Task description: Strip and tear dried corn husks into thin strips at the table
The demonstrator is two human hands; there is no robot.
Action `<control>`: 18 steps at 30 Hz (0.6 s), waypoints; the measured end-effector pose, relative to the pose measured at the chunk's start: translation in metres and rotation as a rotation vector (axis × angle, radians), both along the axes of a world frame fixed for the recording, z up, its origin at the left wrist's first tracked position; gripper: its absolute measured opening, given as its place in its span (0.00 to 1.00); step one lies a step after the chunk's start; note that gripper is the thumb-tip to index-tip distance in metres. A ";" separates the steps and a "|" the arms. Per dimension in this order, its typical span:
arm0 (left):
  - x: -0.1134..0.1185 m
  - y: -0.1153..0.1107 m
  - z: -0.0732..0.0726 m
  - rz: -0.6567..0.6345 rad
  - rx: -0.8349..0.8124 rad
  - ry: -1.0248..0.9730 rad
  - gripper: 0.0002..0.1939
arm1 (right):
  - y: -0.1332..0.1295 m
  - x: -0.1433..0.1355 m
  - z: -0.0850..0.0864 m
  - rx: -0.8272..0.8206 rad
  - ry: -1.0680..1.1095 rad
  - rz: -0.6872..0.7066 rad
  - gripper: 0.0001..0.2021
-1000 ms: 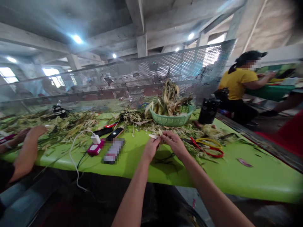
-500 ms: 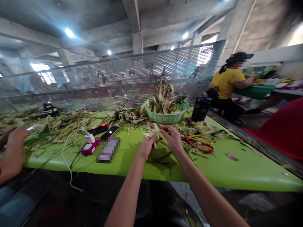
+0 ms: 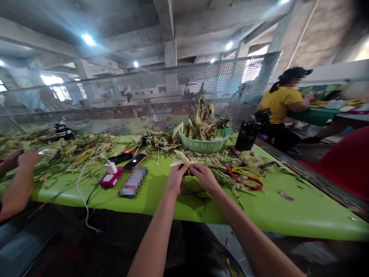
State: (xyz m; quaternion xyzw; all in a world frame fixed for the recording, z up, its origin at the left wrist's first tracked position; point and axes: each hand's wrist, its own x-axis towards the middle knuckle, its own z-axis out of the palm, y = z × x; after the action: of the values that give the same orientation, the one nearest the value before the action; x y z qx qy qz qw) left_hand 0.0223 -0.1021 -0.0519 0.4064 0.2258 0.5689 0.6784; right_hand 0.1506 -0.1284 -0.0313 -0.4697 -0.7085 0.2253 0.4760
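My left hand is closed in a pinch on a pale dried husk, whose strips fan out above the fingers. Right beside it, my right hand pinches the base of the same husk; the fingertips of both hands nearly meet. Just past the hands stands a green plastic basket heaped with dried husks. To the right of my right hand lie scissors with red and yellow loop handles, partly among plant scraps. Dark thin stems lie on the green tabletop below my hands.
On the left are a phone, a second device with a blurred screen, and a magenta power block with a white cable. A co-worker's hands are at far left. A black container stands at right, near a red chair.
My right hand has come down and left to meet my left hand at the husk's base. The husk's pale strips now spread upward more. The view has shifted slightly.
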 end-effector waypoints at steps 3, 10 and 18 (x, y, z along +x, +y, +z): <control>0.000 0.005 -0.004 0.065 -0.005 0.014 0.19 | 0.000 -0.002 0.001 -0.017 -0.015 0.013 0.16; -0.003 0.005 0.001 0.156 -0.086 -0.084 0.18 | -0.006 -0.008 0.004 -0.028 -0.056 0.083 0.16; -0.004 -0.002 0.009 0.006 -0.139 -0.065 0.19 | -0.003 0.000 0.000 -0.048 0.304 0.018 0.16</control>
State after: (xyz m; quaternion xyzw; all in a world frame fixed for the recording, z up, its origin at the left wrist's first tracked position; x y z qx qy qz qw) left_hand 0.0180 -0.1040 -0.0430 0.3392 0.2437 0.5667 0.7102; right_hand 0.1505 -0.1317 -0.0311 -0.4351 -0.6267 0.3149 0.5646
